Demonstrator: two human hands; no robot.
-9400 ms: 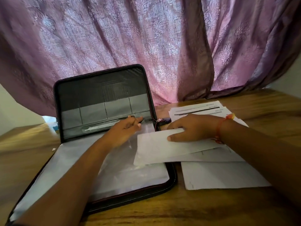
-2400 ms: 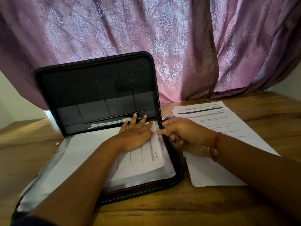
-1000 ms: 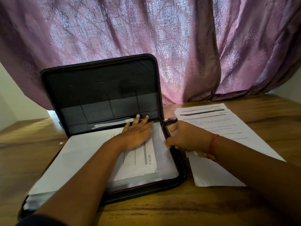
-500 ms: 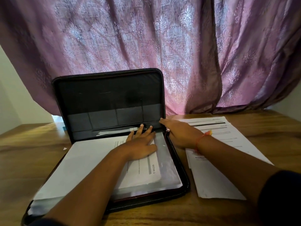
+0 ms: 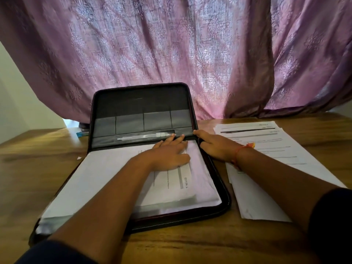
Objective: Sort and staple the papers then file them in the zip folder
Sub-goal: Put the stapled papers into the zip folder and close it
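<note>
Two hands work at an open zip folder [image 5: 224,199] lying on a wooden desk [image 5: 190,244]. The folder's lid stands upright at its far edge, against a purple curtain [image 5: 171,44]; the lid's inner face carries a row of grey pockets [image 5: 142,122] and, below them, a slot holding a pen [image 5: 144,137]. The folder's flat half holds a stack of white sheets, the topmost a printed page [image 5: 179,185] headed "SECTION 1", lying over a clear sleeve. The left hand [image 5: 169,155] rests palm-down on that page, fingers straight and spread, its fingertips reaching the hinge; its grip is wide and holds nothing. The right hand [image 5: 215,145] lies at the folder's right rim beside the hinge, one finger stretched onto the lid's lower corner; whether its grip pinches the zip cannot be told. A red thread band [image 5: 242,151] circles that wrist. Right of the folder, touching the desk, lies a loose pile of papers [image 5: 266,145] with printed headings. Left of the lid, a small blue object [image 5: 82,133] shows partly.
</note>
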